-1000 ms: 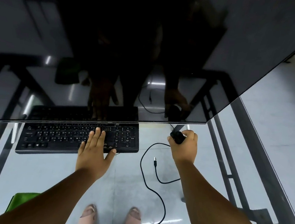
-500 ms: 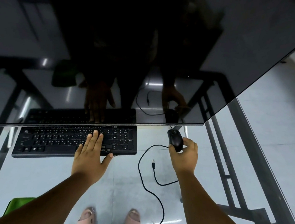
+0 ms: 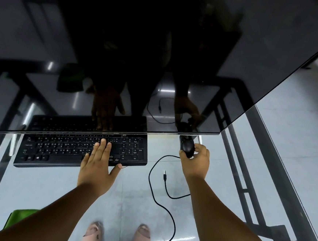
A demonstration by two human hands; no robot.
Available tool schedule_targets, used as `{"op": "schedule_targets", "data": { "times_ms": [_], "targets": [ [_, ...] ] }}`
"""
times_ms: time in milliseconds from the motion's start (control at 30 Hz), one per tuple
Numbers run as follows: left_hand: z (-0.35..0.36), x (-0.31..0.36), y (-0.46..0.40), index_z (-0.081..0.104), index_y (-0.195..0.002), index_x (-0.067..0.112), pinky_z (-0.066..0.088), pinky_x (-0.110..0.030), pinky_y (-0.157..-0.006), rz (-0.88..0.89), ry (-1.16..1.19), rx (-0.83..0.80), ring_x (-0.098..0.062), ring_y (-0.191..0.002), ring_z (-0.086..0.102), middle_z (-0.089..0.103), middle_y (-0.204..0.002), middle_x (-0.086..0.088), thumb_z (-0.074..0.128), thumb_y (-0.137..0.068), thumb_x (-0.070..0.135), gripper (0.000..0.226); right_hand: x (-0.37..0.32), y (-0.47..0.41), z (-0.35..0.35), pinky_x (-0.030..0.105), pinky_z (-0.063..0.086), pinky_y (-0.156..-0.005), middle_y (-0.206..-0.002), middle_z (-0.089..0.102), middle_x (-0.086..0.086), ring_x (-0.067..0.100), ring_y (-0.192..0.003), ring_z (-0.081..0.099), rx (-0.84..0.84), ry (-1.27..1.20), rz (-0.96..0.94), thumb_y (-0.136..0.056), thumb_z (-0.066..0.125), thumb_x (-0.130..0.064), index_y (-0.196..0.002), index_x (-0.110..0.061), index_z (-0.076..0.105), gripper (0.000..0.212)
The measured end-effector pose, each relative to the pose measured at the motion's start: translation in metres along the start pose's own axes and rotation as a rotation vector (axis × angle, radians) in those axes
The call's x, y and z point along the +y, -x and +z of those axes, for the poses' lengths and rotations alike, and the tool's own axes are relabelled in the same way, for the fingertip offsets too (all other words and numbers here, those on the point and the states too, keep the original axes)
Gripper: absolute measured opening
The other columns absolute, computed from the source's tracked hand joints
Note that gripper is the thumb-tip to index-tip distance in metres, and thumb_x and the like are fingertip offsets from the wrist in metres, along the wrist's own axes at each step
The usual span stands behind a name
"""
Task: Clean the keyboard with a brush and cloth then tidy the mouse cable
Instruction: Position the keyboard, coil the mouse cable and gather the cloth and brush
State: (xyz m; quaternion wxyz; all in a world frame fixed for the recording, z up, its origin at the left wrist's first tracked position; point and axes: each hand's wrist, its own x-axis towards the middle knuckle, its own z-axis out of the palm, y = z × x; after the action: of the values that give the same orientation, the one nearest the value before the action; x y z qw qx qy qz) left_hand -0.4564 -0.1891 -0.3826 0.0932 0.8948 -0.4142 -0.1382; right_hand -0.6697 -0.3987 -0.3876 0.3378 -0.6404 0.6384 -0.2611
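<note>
Monitor (image 3: 159, 53) hides keyboard (image 3: 57, 150) top row & mouse (image 3: 187, 147) front — green obj (image 3: 18, 218) cut off.

Dim, cool-toned scene, exposure low overall. Dark monitor screen (image 3: 159, 53) fills the upper half and acts as a mirror: murky reflections of both hands, the keyboard and table frame. Small bright streaks of overhead-light glare on the glass tabletop (image 3: 274, 186) and in the screen reflection. Keyboard (image 3: 60, 150) legends readable, focus decent at centre. Feet (image 3: 116, 235) at the bottom edge look soft, seen through the glass. Wide-angle distortion bends the screen edge and table frame toward the corners.
</note>
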Motion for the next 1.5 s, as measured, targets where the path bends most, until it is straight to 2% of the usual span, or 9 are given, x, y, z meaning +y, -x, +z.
{"op": "schedule_targets", "data": {
  "times_ms": [167,300,533,767,967,1200,1267,1400,1500],
  "targets": [
    [-0.001,0.002,0.0,0.009,-0.155,0.019,0.006,-0.04,-0.12,-0.005,0.01,0.002,-0.015,-0.149,-0.004,-0.005,-0.162,0.004,0.037,-0.093,0.058,0.078,-0.002,0.001,-0.005,0.037,0.054,-0.085,-0.117,0.051,-0.001,0.02,-0.097,0.058,-0.006,0.025,-0.001,-0.074,0.079,-0.036,-0.123,-0.017,0.052,0.059],
    [-0.002,0.004,0.004,0.014,-0.154,0.019,0.006,-0.04,-0.12,-0.001,0.03,0.009,-0.015,-0.149,-0.002,-0.002,-0.162,0.003,0.038,-0.093,0.057,0.076,-0.007,0.014,-0.011,0.036,0.053,-0.079,-0.1,0.056,-0.003,0.015,-0.089,0.056,0.077,0.088,-0.221,-0.083,0.069,-0.025,-0.111,-0.02,0.06,0.03],
    [-0.003,-0.002,0.021,0.013,-0.154,0.021,0.007,-0.038,-0.12,0.019,0.056,-0.032,-0.013,-0.149,-0.004,-0.004,-0.162,0.006,0.041,-0.095,0.05,0.072,-0.008,0.057,-0.003,0.011,0.04,-0.063,-0.078,0.057,-0.013,0.001,-0.059,0.05,-0.558,0.236,-0.575,-0.085,0.057,-0.01,-0.107,-0.037,0.069,0.037],
    [-0.011,-0.019,0.044,0.032,-0.149,0.02,0.026,-0.038,-0.115,0.057,0.138,-0.037,-0.016,-0.149,0.013,0.015,-0.161,0.003,0.051,-0.094,0.04,0.061,-0.022,0.07,-0.002,0.031,0.039,-0.088,-0.099,0.06,-0.012,0.009,-0.093,0.059,-0.727,0.577,-0.73,-0.09,0.059,-0.023,-0.111,-0.039,0.066,0.028],
    [-0.02,-0.028,0.064,0.051,-0.136,0.017,0.034,-0.033,-0.109,0.035,0.231,0.004,-0.022,-0.135,0.04,0.044,-0.147,-0.002,0.06,-0.091,0.027,0.047,-0.037,0.067,0.001,0.033,0.032,-0.083,-0.09,0.044,-0.012,0.016,-0.095,0.053,-0.703,0.779,-0.848,-0.089,0.062,-0.031,-0.094,-0.029,0.061,0.005],
    [-0.026,-0.025,0.083,0.058,-0.098,0.051,0.051,-0.039,-0.092,-0.134,0.592,-0.149,0.001,-0.094,0.064,0.07,-0.097,0.019,0.064,-0.082,0.044,0.018,-0.058,0.074,-0.006,0.023,0.039,-0.065,-0.087,0.054,-0.013,0.005,-0.075,0.05,-0.564,0.339,-0.679,-0.089,0.063,-0.019,-0.084,-0.022,0.057,0.009],
    [-0.027,-0.021,0.086,0.055,-0.101,0.06,0.048,-0.042,-0.095,-0.169,0.632,-0.224,0.004,-0.097,0.062,0.067,-0.101,0.028,0.06,-0.074,0.063,0.028,-0.069,0.079,-0.011,0.016,0.035,-0.061,-0.08,0.056,-0.015,0.002,-0.068,0.051,-0.548,0.271,-0.661,-0.089,0.064,-0.018,-0.082,-0.022,0.056,0.011],
    [-0.031,-0.002,0.085,0.051,-0.132,0.03,0.037,-0.02,-0.096,-0.135,0.717,-0.278,-0.003,-0.114,0.054,0.061,-0.127,0.009,0.07,-0.084,0.04,0.052,-0.088,0.088,-0.017,0.009,0.035,-0.056,-0.071,0.056,-0.015,0.008,-0.066,0.052,-0.515,0.146,-0.681,-0.088,0.065,-0.014,-0.079,-0.02,0.055,0.015],
    [-0.039,0.004,0.08,0.045,-0.14,0.029,0.035,-0.024,-0.103,-0.144,0.776,-0.224,-0.009,-0.126,0.046,0.052,-0.134,0.005,0.071,-0.084,0.037,0.062,-0.1,0.092,-0.02,0.011,0.037,-0.056,-0.071,0.057,-0.016,0.013,-0.06,0.052,-0.513,0.102,-0.703,-0.088,0.066,-0.016,-0.079,-0.024,0.053,0.018]
  ]
}}
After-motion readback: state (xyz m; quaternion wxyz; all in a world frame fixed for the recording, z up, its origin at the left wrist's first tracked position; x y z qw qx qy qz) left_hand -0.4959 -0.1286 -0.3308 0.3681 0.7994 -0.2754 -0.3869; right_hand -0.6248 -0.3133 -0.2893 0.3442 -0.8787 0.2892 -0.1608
